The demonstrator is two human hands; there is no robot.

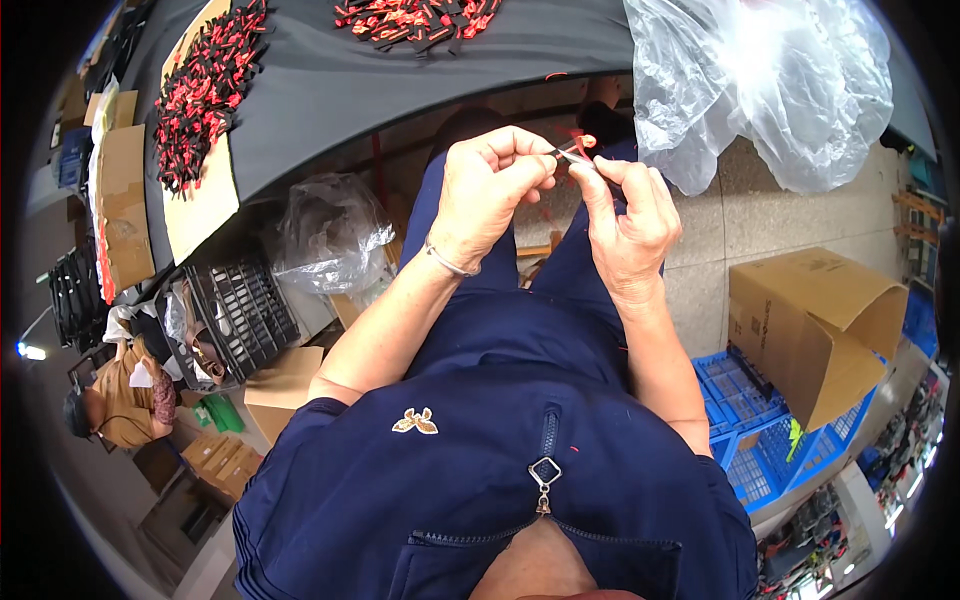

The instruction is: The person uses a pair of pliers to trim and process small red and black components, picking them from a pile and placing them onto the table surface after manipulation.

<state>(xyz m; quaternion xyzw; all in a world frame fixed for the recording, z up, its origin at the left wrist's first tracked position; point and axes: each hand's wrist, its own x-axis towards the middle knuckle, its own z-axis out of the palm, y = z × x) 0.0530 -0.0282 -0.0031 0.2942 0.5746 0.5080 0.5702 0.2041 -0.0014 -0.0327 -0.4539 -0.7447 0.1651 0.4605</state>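
Just short of the black-covered table, holds a small red-and-black piece in the pinched grip of left hand and right hand, with heaped similar pieces on top, a clear plastic bag over the right edge, and a cardboard box by blue crates near pale floor tiles.
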